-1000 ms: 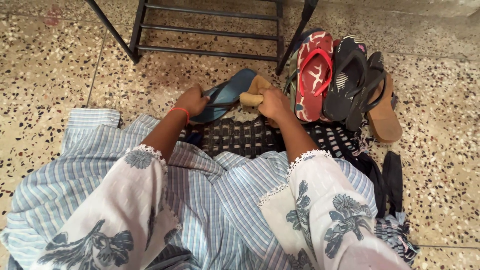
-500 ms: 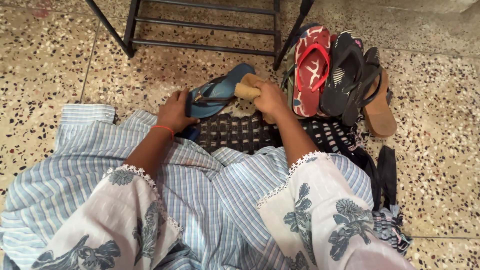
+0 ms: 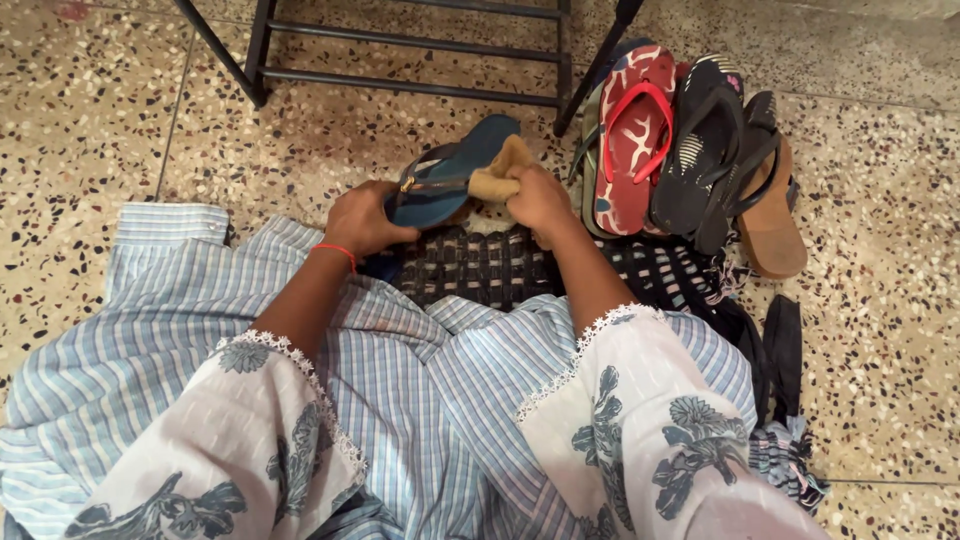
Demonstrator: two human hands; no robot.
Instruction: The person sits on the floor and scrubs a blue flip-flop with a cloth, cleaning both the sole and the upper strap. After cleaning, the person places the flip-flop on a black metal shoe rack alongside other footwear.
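Left hand (image 3: 362, 218) grips the heel end of a blue flip-flop (image 3: 450, 170), fingers closed around its edge; right hand (image 3: 535, 200) is closed on a tan cloth (image 3: 500, 172) pressed against the sandal's upper surface. The flip-flop lies tilted above a dark woven mat (image 3: 470, 265) (just in front of the person's lap, on the speckled terrazzo floor (image 3: 90, 110)). To the right, a red flip-flop (image 3: 635, 140), a black flip-flop (image 3: 700, 140) and a brown sandal (image 3: 772, 215) lean together beside a black metal rack (image 3: 410, 45).

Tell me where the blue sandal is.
Head view, upper centre: the blue sandal is held in the left hand, just below the black rack, left of the sandal pile.
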